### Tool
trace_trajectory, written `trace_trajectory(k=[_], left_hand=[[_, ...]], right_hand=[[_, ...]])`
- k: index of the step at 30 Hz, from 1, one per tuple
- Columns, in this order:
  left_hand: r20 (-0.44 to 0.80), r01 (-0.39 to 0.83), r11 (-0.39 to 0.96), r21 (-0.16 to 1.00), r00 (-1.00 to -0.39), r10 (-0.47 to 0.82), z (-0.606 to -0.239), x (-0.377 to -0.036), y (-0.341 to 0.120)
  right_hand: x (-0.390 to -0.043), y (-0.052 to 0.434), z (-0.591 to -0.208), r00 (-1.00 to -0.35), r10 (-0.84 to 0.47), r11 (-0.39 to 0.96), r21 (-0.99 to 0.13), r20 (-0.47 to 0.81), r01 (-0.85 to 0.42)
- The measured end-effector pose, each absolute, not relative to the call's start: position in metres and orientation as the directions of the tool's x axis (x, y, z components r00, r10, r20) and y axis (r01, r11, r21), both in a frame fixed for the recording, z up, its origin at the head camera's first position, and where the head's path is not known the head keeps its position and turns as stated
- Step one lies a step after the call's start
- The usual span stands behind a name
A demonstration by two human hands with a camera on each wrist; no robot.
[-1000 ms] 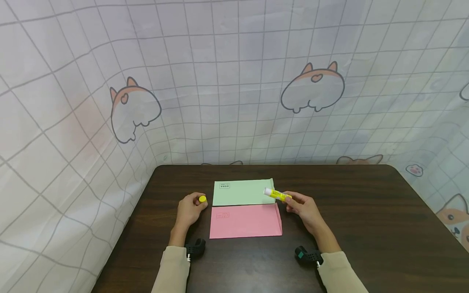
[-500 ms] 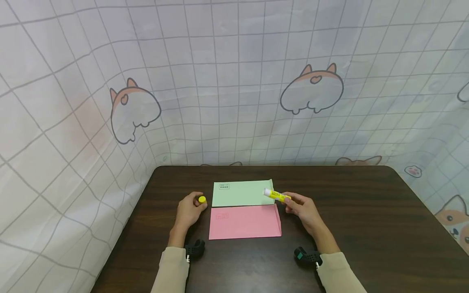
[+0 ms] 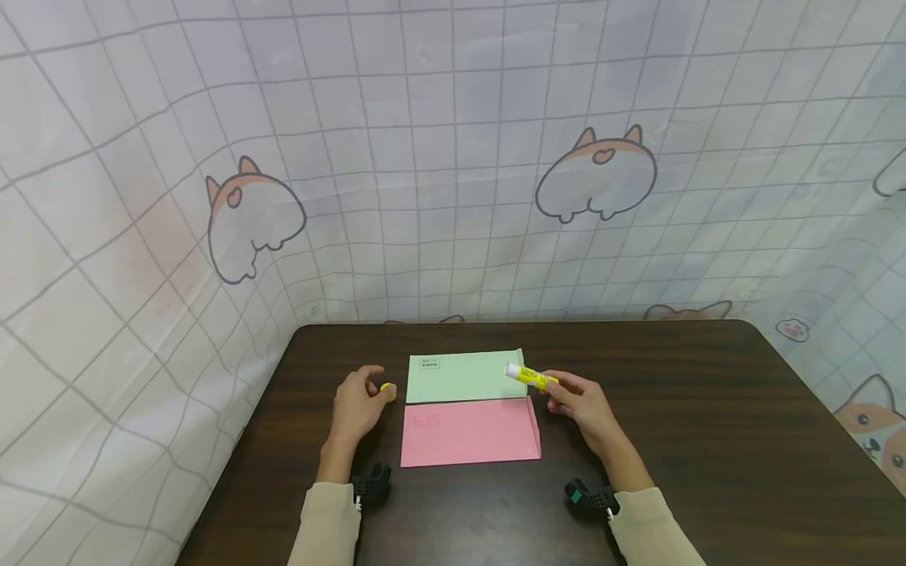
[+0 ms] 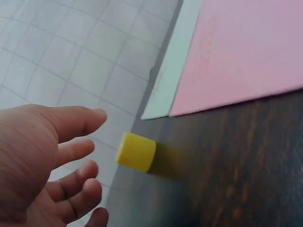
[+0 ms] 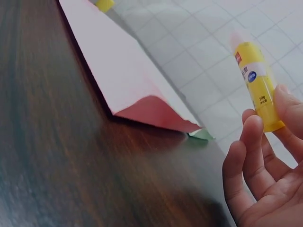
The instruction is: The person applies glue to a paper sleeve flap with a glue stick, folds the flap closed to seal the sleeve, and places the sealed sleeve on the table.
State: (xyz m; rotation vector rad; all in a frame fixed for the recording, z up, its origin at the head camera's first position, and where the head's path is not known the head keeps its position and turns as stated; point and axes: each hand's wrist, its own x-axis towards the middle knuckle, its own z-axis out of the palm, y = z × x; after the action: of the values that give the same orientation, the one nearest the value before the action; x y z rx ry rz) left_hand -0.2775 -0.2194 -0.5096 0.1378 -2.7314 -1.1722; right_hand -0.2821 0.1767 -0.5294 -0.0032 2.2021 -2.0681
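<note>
Left hand (image 3: 356,402): open, fingers relaxed, just beside cap (image 3: 386,387) on worktop (image 3: 708,440)
Right hand (image 3: 582,405): pinches glue stick (image 3: 527,376)

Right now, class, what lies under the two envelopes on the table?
The green envelope and pink envelope lie flat, side by side on the dark wooden table. Only tabletop shows around them; anything beneath is covered.

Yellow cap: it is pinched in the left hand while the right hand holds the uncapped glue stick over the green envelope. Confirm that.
Not quite. The yellow cap stands on the table, free of the left hand, whose fingers are spread beside it, as the left wrist view shows. The right hand does hold the uncapped glue stick over the green envelope.
</note>
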Motion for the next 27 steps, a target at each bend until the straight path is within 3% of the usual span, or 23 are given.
trace_trajectory(k=[13, 27], left_hand=[[0.281, 0.138, 0.544, 0.827, -0.941, -0.189, -0.497, -0.278, -0.189], [0.211, 0.187, 0.217, 0.958, -0.973, -0.092, -0.497, -0.274, -0.151]], right_hand=[[-0.279, 0.169, -0.518, -0.993, -0.101, 0.067, -0.996, -0.058, 0.051], [-0.274, 0.158, -0.507, -0.993, -0.109, 0.065, -0.997, -0.04, 0.033]])
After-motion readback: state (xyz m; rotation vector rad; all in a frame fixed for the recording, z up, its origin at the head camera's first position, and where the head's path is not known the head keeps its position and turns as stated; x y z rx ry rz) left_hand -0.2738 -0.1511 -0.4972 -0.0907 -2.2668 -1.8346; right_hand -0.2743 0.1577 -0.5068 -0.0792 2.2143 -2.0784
